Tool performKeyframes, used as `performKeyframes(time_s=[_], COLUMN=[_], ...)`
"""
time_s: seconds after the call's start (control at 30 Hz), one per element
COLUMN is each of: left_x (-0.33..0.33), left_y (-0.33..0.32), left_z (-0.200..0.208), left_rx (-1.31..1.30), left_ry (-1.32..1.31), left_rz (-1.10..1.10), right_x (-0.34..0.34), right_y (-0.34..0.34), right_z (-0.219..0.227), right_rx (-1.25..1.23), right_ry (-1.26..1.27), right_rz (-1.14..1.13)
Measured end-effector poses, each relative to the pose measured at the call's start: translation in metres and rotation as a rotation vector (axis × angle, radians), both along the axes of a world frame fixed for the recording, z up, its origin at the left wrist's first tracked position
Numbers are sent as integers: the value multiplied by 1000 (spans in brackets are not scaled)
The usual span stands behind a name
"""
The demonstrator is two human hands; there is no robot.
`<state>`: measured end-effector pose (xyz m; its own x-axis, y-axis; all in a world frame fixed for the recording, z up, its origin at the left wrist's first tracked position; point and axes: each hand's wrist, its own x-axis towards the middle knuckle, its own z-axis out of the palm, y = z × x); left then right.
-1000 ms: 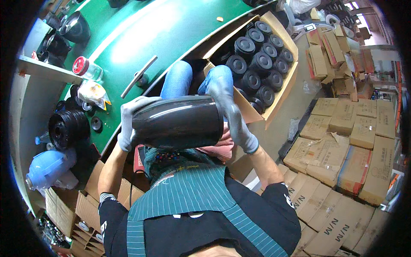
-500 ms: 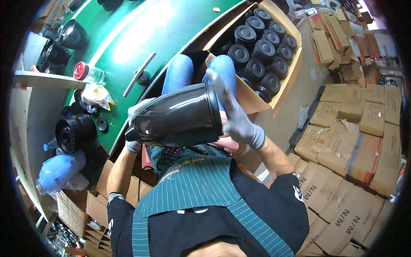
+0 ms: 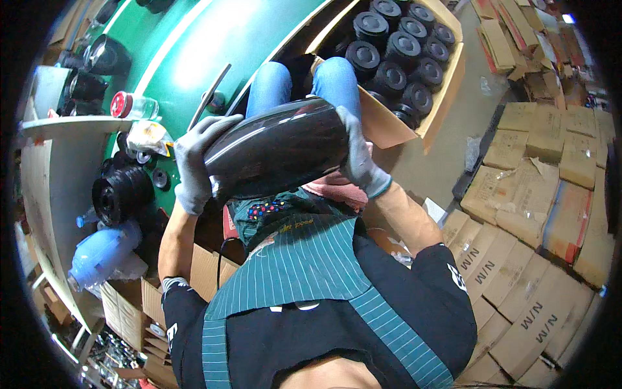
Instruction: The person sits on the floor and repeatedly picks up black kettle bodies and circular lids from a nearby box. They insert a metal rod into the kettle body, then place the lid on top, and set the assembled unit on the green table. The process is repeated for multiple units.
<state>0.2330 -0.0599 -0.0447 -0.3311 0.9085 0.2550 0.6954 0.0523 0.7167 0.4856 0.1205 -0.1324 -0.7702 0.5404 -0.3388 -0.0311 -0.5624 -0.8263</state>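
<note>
A large glossy black plastic housing (image 3: 278,149), rounded and tapered, lies sideways above my lap between both hands. My left hand (image 3: 194,162), in a grey glove, is wrapped round its left end. Against the right end presses my right hand (image 3: 361,159), also gloved in grey, with its fingers partly hidden behind the housing. Below it, a pink cloth (image 3: 337,189) rests on my lap.
An open carton (image 3: 447,81) of black round parts stands ahead right. On the green table (image 3: 188,65) are a red-lidded jar (image 3: 134,106), a metal bar (image 3: 210,94) and stacked black rings (image 3: 123,194). Cardboard boxes (image 3: 518,194) fill the right side.
The housing has turned, so its rim and the small knob at its left end no longer show. My left hand has come round to its near left side; my right fingers have closed in on it.
</note>
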Motion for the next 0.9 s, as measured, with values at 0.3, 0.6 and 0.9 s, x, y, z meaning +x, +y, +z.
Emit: performKeyframes(time_s=[0.3, 0.6, 0.9], left_x=[30, 47, 62], left_y=[18, 26, 21], left_z=[29, 37, 40], left_rx=[90, 193, 336], left_ry=[-519, -342, -117], left_rz=[-273, -267, 44], right_x=[20, 49, 30], right_y=[26, 19, -10], right_z=[-44, -92, -21], right_rx=[818, 1243, 850], right_ry=[-14, -108, -126], right_rz=[-43, -137, -33])
